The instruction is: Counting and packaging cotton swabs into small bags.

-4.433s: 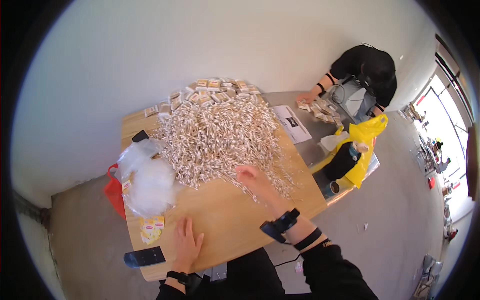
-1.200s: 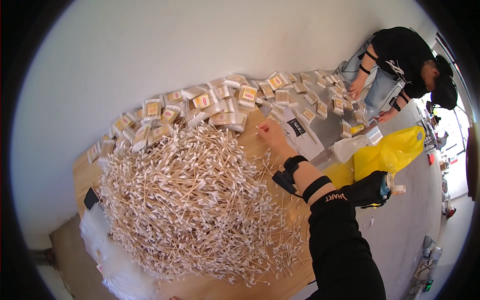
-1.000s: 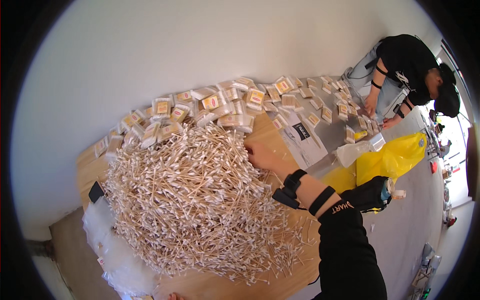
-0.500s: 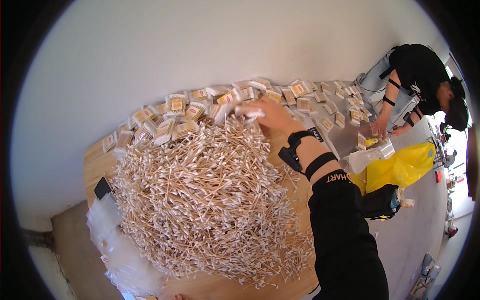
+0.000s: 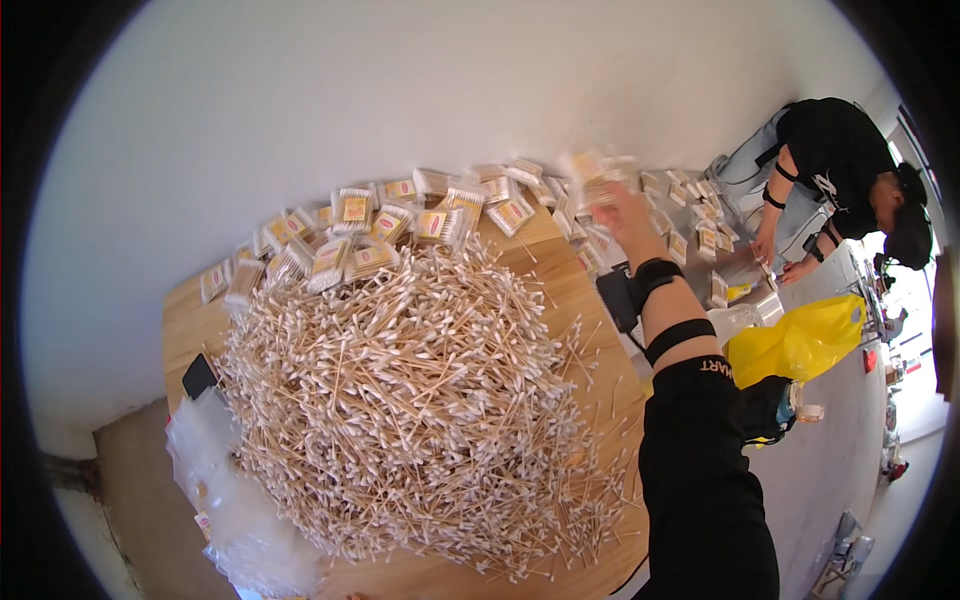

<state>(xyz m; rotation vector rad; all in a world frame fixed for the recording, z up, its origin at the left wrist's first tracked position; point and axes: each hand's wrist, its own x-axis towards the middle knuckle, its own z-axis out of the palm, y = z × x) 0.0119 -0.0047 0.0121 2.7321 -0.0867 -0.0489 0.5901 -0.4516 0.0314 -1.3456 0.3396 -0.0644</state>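
Observation:
My right hand (image 5: pixel 626 220) is stretched out past the far right of the wooden table (image 5: pixel 590 375), its fingers closed on a few clear packs of cotton swabs (image 5: pixel 592 172), smeared by motion. A big heap of loose cotton swabs (image 5: pixel 400 400) with white tips and wooden sticks covers most of the table. Along its far edge lie several filled packs (image 5: pixel 355 208) with yellow labels. Of my left hand only a sliver of a fingertip (image 5: pixel 356 597) shows at the lower edge; its fingers are hidden.
Clear plastic bags (image 5: pixel 245 525) and a dark flat object (image 5: pixel 200 376) lie at the table's left. More packs (image 5: pixel 708 240) are spread on a grey surface at the right, where another person (image 5: pixel 845 165) bends over. A yellow bag (image 5: pixel 800 340) and a black bag (image 5: pixel 768 405) stand nearer.
My right hand has swung right and up from the packs behind the heap, carrying some packs off. Bare wood now shows where it was. My left fingertip has slipped almost out of view.

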